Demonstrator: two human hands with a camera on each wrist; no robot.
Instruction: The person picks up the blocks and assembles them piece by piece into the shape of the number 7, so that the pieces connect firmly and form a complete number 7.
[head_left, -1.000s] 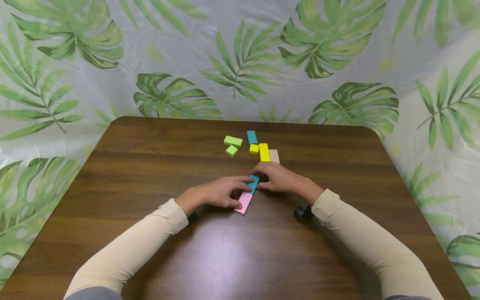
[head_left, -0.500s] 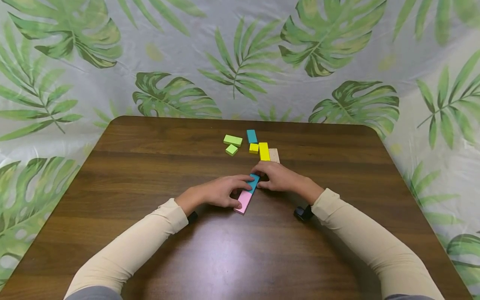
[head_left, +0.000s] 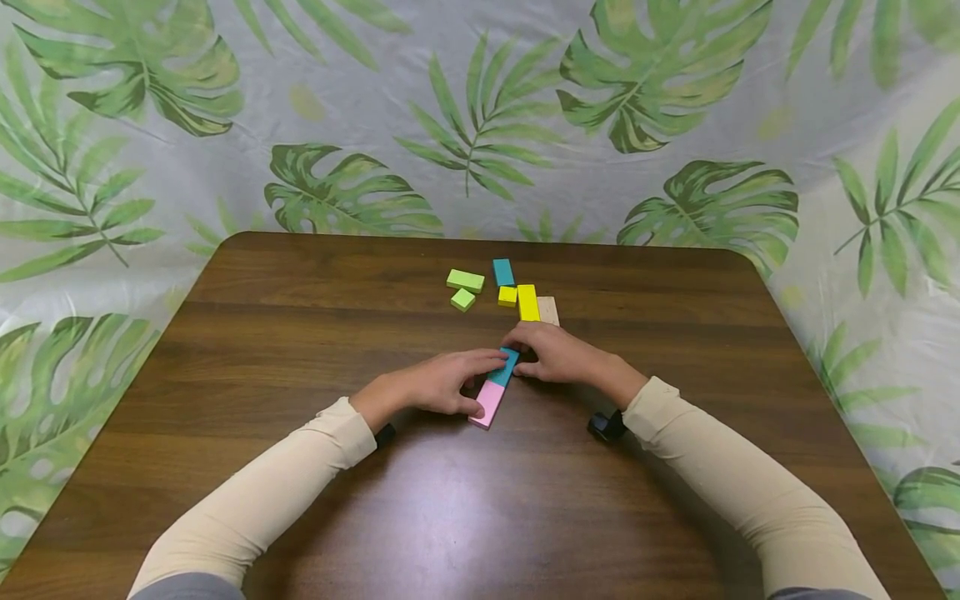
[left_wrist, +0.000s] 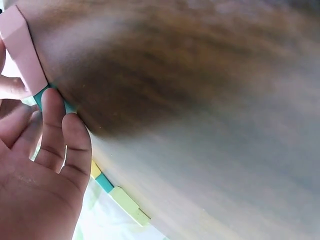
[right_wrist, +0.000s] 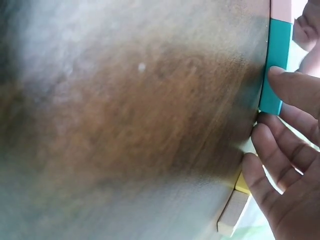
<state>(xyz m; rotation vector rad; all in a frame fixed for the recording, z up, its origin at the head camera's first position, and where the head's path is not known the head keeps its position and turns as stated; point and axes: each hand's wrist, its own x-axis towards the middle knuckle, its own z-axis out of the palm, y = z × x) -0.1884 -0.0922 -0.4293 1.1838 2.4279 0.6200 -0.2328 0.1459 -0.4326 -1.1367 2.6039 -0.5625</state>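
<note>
Six blocks (head_left: 507,297) (two yellow) beyond the fingers (head_left: 489,355)

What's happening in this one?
A person has both hands on two blocks lying end to end on the table. The left hand has its thumb at the pink block and fingertips on the blue block; the right hand holds the blue block's far end. Farther back lie two green blocks, another blue one, two yellow blocks and a plain wooden block.
</note>
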